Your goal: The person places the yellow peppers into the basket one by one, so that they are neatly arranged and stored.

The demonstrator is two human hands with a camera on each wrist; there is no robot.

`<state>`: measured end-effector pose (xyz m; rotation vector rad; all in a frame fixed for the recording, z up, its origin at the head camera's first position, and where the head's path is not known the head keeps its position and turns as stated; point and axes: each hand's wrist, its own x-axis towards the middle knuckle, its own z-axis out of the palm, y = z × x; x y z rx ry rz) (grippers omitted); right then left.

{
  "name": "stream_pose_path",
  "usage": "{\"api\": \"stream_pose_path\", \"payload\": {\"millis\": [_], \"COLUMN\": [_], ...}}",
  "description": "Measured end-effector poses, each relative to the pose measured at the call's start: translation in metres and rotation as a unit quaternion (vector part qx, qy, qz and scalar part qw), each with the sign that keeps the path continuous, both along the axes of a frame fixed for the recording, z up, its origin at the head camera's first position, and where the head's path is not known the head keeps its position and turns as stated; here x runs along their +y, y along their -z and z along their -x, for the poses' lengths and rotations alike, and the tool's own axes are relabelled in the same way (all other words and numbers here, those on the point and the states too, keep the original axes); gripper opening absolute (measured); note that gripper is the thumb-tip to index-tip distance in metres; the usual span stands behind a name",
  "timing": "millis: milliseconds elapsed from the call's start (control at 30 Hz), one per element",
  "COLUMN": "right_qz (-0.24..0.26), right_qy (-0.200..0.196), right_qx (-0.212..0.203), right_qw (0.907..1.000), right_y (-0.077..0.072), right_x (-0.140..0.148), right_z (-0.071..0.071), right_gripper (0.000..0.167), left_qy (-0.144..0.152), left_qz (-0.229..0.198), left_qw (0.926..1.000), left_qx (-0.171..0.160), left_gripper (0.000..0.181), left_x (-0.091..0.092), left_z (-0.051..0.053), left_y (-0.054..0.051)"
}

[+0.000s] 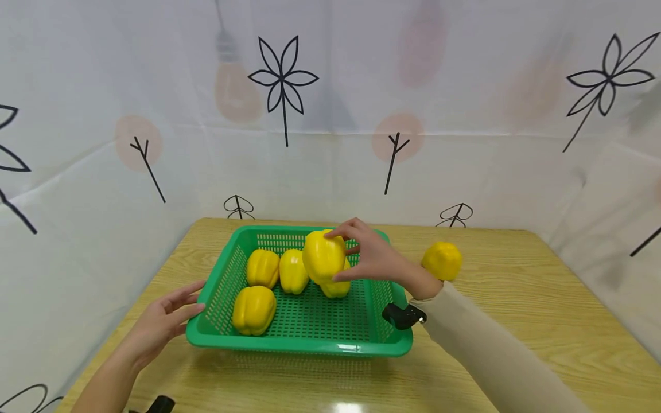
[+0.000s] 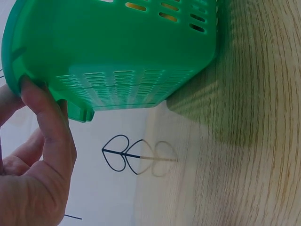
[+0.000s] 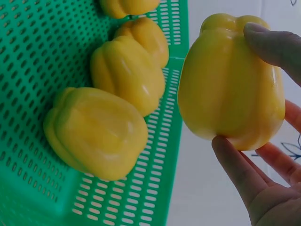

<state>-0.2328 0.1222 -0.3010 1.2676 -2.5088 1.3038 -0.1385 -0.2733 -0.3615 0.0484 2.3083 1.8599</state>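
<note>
In the head view my right hand (image 1: pixel 374 255) holds a yellow bell pepper (image 1: pixel 323 256) above the back of a green plastic basket (image 1: pixel 299 344). Thumb and fingers grip this pepper (image 3: pixel 230 89) from opposite sides in the right wrist view. Several more yellow bell peppers (image 1: pixel 254 310) lie inside the basket; one is partly hidden behind the held one. My left hand (image 1: pixel 160 321) touches the basket's left rim with its fingertips. From the left wrist view, fingers (image 2: pixel 49 120) meet the rim's underside.
Another yellow bell pepper (image 1: pixel 442 260) sits on the wooden table (image 1: pixel 516 298), right of the basket and behind my right forearm. A pale patterned cloth (image 1: pixel 330 172) hangs behind the table and along its sides.
</note>
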Motion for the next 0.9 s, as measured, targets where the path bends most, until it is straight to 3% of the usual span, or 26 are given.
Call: {"api": "stream_pose_path", "payload": {"millis": [300,533,900], "right_qz": [-0.038,-0.096,-0.232], "right_qy": [-0.022,-0.041,-0.059], "right_qx": [-0.045,-0.068,-0.022], "right_qw": [0.998,0.9922,0.9706], "right_y": [0.012,0.02,0.033], "right_x": [-0.018,-0.033,-0.051], "right_z": [0.0,-0.002,-0.01], "right_gripper": [0.064,0.061,0.062], "left_qy": [0.003,0.003,0.004], "left_qz": [0.002,0.005,0.01], "left_qw": [1.0,1.0,0.9999], "left_qx": [0.006,0.001,0.008], "left_gripper": [0.063,0.062,0.06], "left_x": [0.001,-0.002,-0.002], "left_z": [0.0,0.0,0.0], "left_y": [0.0,0.0,0.0]}}
